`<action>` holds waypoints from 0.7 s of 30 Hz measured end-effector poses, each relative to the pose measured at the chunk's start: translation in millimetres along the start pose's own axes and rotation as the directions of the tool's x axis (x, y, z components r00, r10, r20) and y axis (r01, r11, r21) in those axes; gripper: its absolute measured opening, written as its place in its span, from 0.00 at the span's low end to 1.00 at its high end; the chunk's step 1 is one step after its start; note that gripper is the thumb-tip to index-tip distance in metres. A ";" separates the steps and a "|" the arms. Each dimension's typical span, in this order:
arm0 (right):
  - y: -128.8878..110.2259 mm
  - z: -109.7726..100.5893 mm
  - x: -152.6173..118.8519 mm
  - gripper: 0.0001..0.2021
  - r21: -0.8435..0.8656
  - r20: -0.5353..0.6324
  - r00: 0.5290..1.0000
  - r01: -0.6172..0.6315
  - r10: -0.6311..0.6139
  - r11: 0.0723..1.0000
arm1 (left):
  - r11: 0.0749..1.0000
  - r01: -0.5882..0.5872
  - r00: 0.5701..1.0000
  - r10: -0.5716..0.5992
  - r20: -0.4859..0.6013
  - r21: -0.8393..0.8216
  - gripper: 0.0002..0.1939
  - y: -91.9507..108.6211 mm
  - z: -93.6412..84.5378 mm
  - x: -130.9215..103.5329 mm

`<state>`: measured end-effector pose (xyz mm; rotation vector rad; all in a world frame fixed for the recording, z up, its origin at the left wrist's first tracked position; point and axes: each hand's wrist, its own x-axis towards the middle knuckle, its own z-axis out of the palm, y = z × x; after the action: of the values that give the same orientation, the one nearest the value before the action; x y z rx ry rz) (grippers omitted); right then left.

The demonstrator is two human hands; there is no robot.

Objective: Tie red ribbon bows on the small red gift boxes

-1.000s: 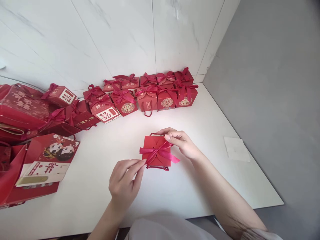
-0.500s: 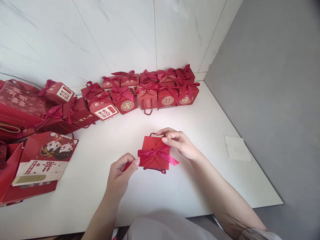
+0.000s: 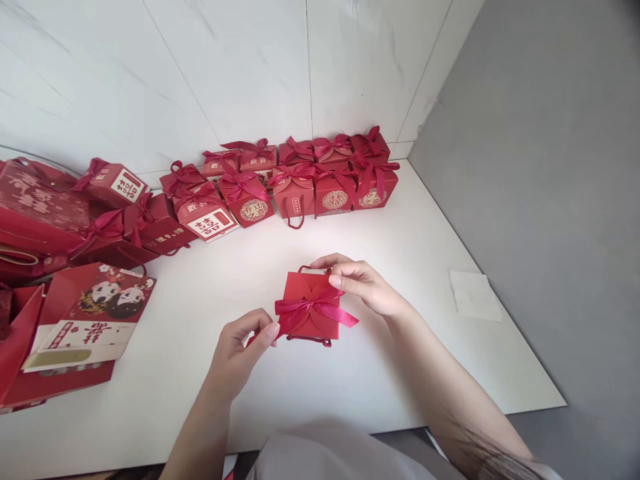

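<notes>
A red gift box [image 3: 300, 285] with rope handles stands on the white table in front of me, its petal-shaped flaps folded together on top. Across the flaps runs a pink-red ribbon [image 3: 313, 307] tied in a bow. My left hand [image 3: 245, 343] pinches a ribbon end at the box's left side between thumb and fingers. At the upper right corner, my right hand [image 3: 363, 283] pinches another part of the ribbon, with its index finger reaching over the box's far edge near the rope handle.
Several red boxes with bows [image 3: 335, 193] stand in rows along the tiled wall. Larger red gift bags [image 3: 45, 200] and a printed red carton [image 3: 90, 313] fill the left side. A white paper square [image 3: 473, 295] lies near the table's right edge.
Both hands keep their pinch on the ribbon. My right hand has shifted very slightly to the right; the box and bow look nearly the same.
</notes>
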<state>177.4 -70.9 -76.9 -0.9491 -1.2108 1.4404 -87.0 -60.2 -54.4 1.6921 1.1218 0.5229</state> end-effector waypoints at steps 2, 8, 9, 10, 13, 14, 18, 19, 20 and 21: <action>-0.6 -1.7 -0.4 0.14 -0.001 0.014 1.000 -0.006 0.006 1.000 | 0.998 0.025 0.999 -0.023 -0.035 0.063 0.20 4.6 0.6 -1.2; 4.5 1.1 1.6 0.17 0.017 -0.021 1.000 -0.015 0.015 1.000 | 0.996 0.084 0.996 -0.083 -0.037 0.023 0.22 6.4 6.8 -0.4; 5.3 2.0 2.0 0.18 0.012 -0.030 1.000 -0.003 0.003 1.000 | 0.996 0.088 0.996 -0.088 -0.022 -0.014 0.23 4.7 6.9 0.7; 5.9 2.8 2.3 0.18 0.004 -0.038 0.999 0.012 -0.012 1.000 | 0.994 0.098 0.995 -0.098 -0.013 -0.049 0.23 2.3 6.7 2.0; 8.1 5.1 3.1 0.20 -0.034 -0.050 0.998 0.039 -0.041 0.999 | 0.981 0.143 0.990 -0.143 0.011 -0.133 0.25 -6.8 4.0 6.6; 9.0 5.9 3.5 0.20 -0.041 -0.057 0.997 0.045 -0.047 0.998 | 0.976 0.158 0.987 -0.157 0.019 -0.153 0.26 -9.8 2.8 7.9; 12.7 7.8 4.4 0.21 -0.033 -0.102 0.992 0.070 -0.073 0.997 | 0.973 0.154 0.986 -0.141 0.087 -0.170 0.25 -16.9 -0.9 9.8; 13.0 7.7 4.5 0.20 -0.029 -0.104 0.992 0.067 -0.070 0.997 | 0.976 0.148 0.985 -0.131 0.115 -0.160 0.25 -16.7 -1.8 9.4; 12.8 7.4 4.4 0.20 -0.025 -0.096 0.994 0.060 -0.062 0.998 | 0.979 0.144 0.981 -0.121 0.151 -0.146 0.25 -15.8 -2.9 8.7; 12.2 7.0 4.3 0.19 -0.018 -0.081 0.995 0.049 -0.051 0.999 | 0.981 0.140 0.975 -0.113 0.193 -0.132 0.25 -14.2 -4.3 7.9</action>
<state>167.4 -68.3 -87.4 -0.9730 -1.1797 1.3418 -92.7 -50.2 -66.6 1.4994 1.0240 0.3507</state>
